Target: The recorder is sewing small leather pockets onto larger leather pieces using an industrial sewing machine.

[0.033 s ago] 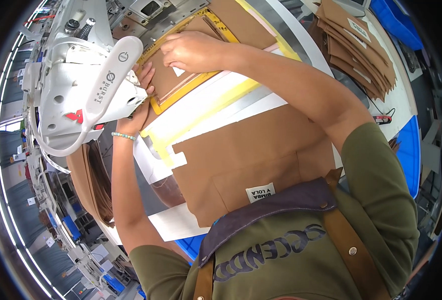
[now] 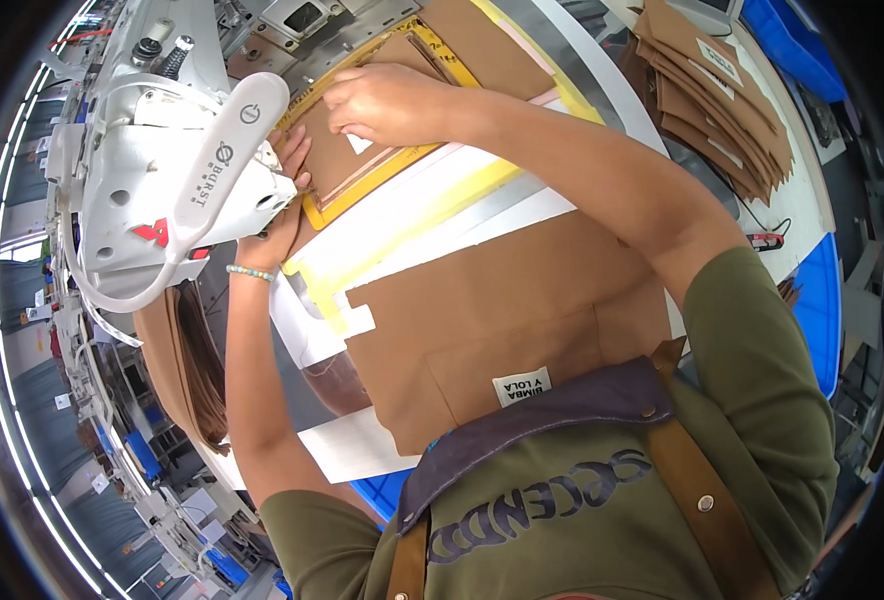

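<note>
My right hand (image 2: 387, 105) is over a brown fabric panel (image 2: 334, 150) that lies within a yellow template frame (image 2: 347, 198). Its fingers are curled and drawn together at a small white label (image 2: 359, 143), which peeks out beneath them. Whether they pinch the label or press it onto the panel is hard to see. My left hand (image 2: 287, 185) rests at the left end of the frame with its fingers stretched out on the panel. The white sewing machine head (image 2: 177, 170) hides part of that hand.
A larger brown piece (image 2: 512, 300) with a sewn white label lies in front of me. Stacked brown pieces (image 2: 712, 100) are at the far right, and folded ones (image 2: 177, 370) hang at the left. Blue bins (image 2: 817, 310) stand by the table's right side.
</note>
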Motion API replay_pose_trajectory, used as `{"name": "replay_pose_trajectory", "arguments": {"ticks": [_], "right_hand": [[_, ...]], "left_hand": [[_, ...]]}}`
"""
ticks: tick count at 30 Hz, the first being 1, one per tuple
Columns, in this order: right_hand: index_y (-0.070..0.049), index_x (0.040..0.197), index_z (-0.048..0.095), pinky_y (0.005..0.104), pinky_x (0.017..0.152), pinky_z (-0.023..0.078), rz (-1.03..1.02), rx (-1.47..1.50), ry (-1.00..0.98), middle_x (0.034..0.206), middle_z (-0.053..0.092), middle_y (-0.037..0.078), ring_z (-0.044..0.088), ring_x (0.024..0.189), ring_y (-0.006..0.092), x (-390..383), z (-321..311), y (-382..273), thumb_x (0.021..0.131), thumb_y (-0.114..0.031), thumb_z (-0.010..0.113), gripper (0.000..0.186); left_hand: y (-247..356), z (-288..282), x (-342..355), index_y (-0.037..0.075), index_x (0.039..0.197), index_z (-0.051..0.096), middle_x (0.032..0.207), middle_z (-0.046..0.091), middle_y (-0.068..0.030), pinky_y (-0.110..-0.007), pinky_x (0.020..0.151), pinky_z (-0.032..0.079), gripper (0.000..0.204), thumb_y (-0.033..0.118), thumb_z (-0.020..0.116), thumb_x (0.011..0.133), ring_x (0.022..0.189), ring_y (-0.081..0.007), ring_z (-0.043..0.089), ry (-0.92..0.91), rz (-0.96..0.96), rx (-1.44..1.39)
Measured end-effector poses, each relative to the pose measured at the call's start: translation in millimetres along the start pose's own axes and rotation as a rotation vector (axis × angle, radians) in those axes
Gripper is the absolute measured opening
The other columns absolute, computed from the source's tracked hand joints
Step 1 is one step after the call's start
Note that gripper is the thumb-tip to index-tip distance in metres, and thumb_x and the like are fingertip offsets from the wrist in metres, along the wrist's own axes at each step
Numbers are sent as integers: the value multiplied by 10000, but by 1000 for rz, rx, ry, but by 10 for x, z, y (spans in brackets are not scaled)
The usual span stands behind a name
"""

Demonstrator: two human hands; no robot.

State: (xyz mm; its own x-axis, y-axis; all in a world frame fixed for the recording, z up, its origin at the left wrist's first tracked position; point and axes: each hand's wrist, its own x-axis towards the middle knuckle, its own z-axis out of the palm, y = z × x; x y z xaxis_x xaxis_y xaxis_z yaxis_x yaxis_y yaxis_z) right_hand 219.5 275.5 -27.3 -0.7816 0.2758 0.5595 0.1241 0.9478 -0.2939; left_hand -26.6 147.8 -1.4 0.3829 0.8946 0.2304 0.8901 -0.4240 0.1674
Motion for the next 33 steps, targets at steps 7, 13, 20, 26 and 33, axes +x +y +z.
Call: {"name": "replay_pose_trajectory", "arguments": {"ticks": [7,13,20,26,33], "right_hand": [[-79,1006,751,406,882,541,1,3,14,999,661,35,614,1053,255,37,13,-11,906,-102,686,121],[-98,1144,745,419,1037,475,-120,134,-87,1239,657,38,581,1193,261,-2,28,-152,876,-3,623,309],[-160,1236,732,421,1130,413,-56,140,-235,1383,621,38,523,1306,262,-32,-26,-303,880,57,552,454],[-217,1215,756,422,1137,408,-89,140,-266,1395,617,35,520,1312,274,-17,-38,-312,884,79,529,498],[-200,1195,762,425,1135,409,-82,205,-261,1371,634,40,536,1298,256,-5,-33,-300,884,75,533,474]], "left_hand": [[-30,-10,-9,96,1423,619,1519,561,-35,-383,1241,280,405,199,578,1032,1442,-260,454,31,-31,-33],[-60,41,-5,62,1405,609,1518,560,-55,-370,1218,323,392,134,589,1020,1436,-242,472,63,18,-33],[-368,182,-118,63,1378,625,1464,587,-90,-388,1199,333,360,164,571,1036,1394,-276,490,113,-171,-657],[-601,218,-296,49,1344,635,1376,640,-116,-389,1105,417,366,129,618,988,1297,-284,567,105,-144,-418],[-644,360,-470,38,1300,650,1277,694,-144,-397,1002,504,371,100,671,935,1190,-298,646,80,-143,-261]]}}
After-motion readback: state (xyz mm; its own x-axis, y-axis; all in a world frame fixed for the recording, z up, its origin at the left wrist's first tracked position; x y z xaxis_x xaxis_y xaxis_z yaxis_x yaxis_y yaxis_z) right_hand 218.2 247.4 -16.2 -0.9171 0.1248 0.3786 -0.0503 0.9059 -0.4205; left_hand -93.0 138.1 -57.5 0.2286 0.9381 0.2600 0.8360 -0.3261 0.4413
